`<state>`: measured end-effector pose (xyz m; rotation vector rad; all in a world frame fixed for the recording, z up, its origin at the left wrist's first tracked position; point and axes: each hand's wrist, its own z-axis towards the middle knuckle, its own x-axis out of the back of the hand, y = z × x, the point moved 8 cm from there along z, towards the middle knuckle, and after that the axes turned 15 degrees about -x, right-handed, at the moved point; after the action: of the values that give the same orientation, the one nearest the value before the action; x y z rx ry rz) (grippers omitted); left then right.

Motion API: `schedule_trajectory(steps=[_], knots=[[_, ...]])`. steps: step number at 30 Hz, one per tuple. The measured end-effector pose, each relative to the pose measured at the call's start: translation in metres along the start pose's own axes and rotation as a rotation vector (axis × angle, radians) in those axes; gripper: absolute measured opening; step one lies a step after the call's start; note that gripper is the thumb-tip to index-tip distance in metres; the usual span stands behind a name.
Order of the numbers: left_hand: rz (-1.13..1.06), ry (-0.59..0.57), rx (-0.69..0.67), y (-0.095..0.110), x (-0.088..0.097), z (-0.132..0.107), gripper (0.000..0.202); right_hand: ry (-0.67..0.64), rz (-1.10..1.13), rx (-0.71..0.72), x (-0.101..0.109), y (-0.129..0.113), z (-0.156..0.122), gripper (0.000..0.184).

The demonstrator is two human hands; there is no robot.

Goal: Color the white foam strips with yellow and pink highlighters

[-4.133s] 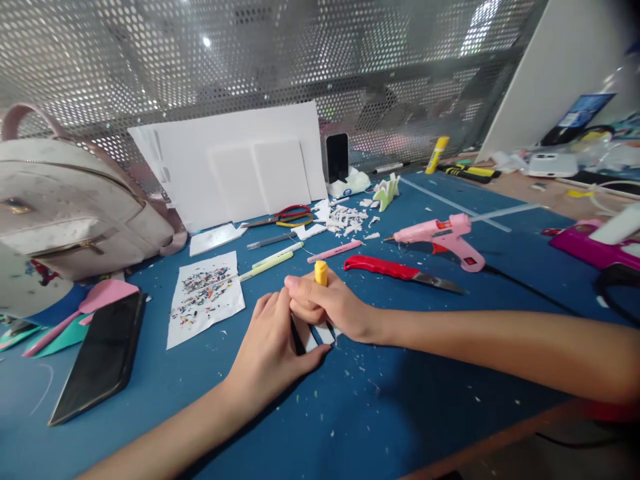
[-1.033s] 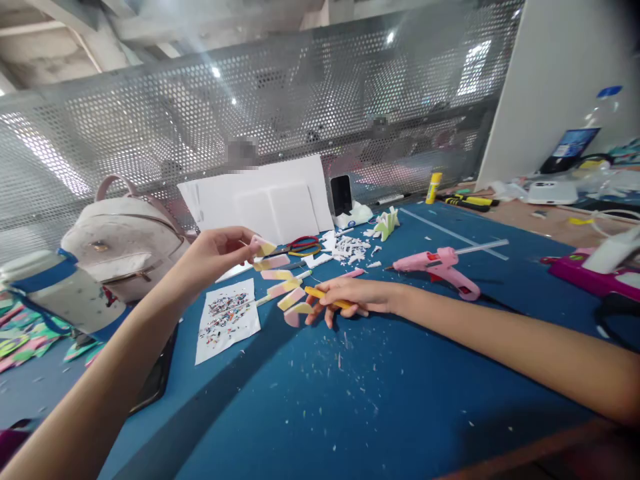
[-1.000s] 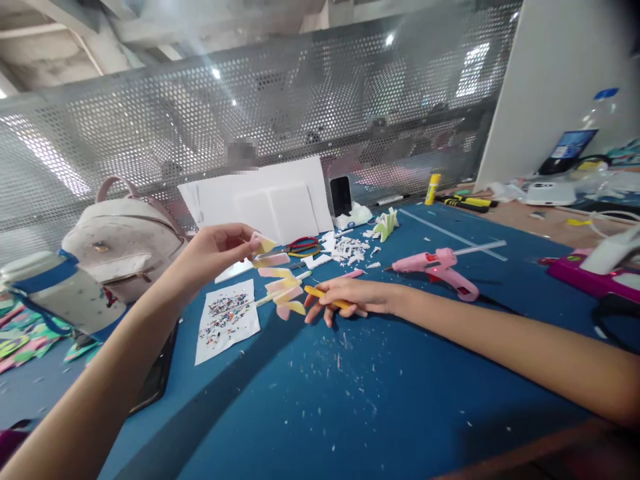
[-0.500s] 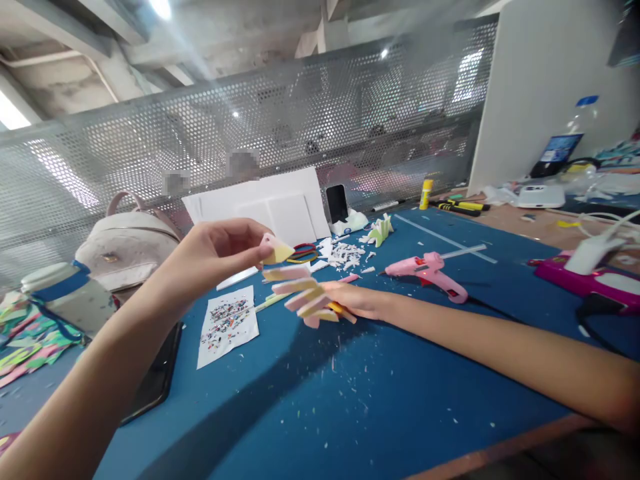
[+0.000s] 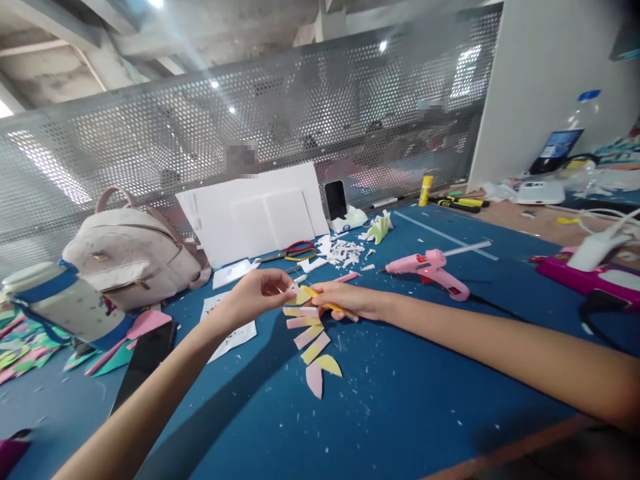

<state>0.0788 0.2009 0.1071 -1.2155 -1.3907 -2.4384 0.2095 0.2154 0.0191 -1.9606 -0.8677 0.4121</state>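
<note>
A jointed paper fish in pale pink and yellow strips dangles over the blue table, its two-lobed tail lowest. My left hand pinches the fish's pointed head piece at the upper end. Close beside it, my right hand is closed around a slim yellow pen-like tool, whose tip meets the head piece; the tool's exact kind is unclear. Behind the hands lie red-and-yellow-handled scissors and a pink stick-like item. A pink glue gun rests right of my right hand.
White scraps and a green-white segmented paper piece lie farther back. White boards lean against the mesh screen. At left are a backpack, a cup and a dark phone. A magenta power strip sits right.
My left hand has moved down and right, bringing the fish's head to the tool in my right hand. The fish's strips, bunched before, now hang spread out with the tail downward.
</note>
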Motion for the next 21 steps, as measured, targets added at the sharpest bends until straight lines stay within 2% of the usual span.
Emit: schedule_trajectory(steps=[3, 8, 13, 17, 21], knots=[[0.025, 0.013, 0.009, -0.011, 0.005, 0.005, 0.019, -0.003, -0.015, -0.016, 0.0, 0.002, 0.002, 0.026], [-0.051, 0.023, 0.042, -0.017, 0.01, 0.008, 0.021, -0.029, -0.022, -0.03, -0.003, 0.001, 0.0, 0.024], [-0.132, 0.038, 0.083, -0.025, 0.013, 0.004, 0.021, -0.122, -0.008, 0.008, -0.009, -0.002, -0.007, 0.043], [-0.233, 0.071, 0.183, -0.034, 0.015, -0.002, 0.024, -0.133, -0.056, 0.059, -0.009, -0.001, -0.006, 0.052], [-0.315, 0.096, 0.262, -0.038, 0.015, -0.011, 0.029, -0.199, -0.105, 0.107, -0.016, -0.001, -0.004, 0.061]])
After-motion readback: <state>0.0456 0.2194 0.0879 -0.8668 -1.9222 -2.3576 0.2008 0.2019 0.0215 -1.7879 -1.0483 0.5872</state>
